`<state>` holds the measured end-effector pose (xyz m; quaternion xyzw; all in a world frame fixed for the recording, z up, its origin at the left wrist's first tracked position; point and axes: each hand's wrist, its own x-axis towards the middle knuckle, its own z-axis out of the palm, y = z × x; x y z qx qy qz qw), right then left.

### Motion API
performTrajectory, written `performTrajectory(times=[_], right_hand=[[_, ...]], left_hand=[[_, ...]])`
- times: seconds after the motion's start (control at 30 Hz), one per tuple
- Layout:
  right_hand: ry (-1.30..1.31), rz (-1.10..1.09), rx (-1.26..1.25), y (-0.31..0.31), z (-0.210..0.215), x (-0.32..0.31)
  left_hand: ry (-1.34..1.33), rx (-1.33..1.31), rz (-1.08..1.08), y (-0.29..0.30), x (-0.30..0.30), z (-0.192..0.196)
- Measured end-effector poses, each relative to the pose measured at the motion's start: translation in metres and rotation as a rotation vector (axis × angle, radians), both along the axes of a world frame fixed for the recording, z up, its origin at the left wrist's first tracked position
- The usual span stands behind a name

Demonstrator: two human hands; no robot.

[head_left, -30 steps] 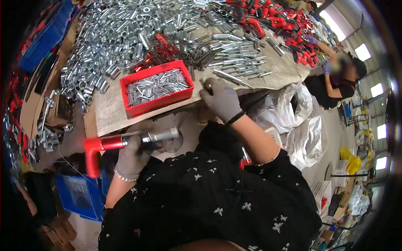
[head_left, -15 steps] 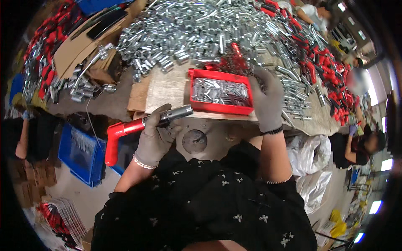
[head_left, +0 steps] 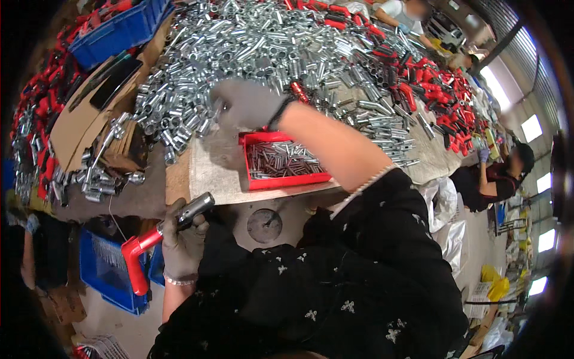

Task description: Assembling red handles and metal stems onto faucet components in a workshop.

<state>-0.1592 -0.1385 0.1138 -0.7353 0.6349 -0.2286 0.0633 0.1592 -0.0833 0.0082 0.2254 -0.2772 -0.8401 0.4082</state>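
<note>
Your tabletop [head_left: 209, 173] carries a broad heap of silver metal tubes [head_left: 251, 54], with red-handled parts [head_left: 430, 84] spread along its far right side. A blue crate [head_left: 119, 33] sits at the far left corner, flattened brown cardboard [head_left: 78, 125] lies just below it, and a red tray [head_left: 281, 161] of small dark pins sits at the near edge. Your right hand [head_left: 245, 105], gloved in grey, reaches over the heap just beyond that tray, fingers curled; you cannot tell whether it grips a tube. Your left hand [head_left: 182, 242] is clenched around a red-handled tool [head_left: 158, 236] below the tabletop edge. Its long axis runs diagonally, silver barrel pointing up and right, red grip hanging down left.
</note>
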Motion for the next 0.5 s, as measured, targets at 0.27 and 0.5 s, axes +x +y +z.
performTrajectory(times=[0.27,0.5], right_hand=[[-1.498,-0.422,-0.372,0.107,0.017,-0.246],[0.164,-0.523,0.082,0.028,0.011,-0.212]], left_hand=[[0.054,-0.033,-0.145,-0.008,-0.027,-0.005],[0.006,-0.149,-0.186,-0.003,-0.044,0.003]])
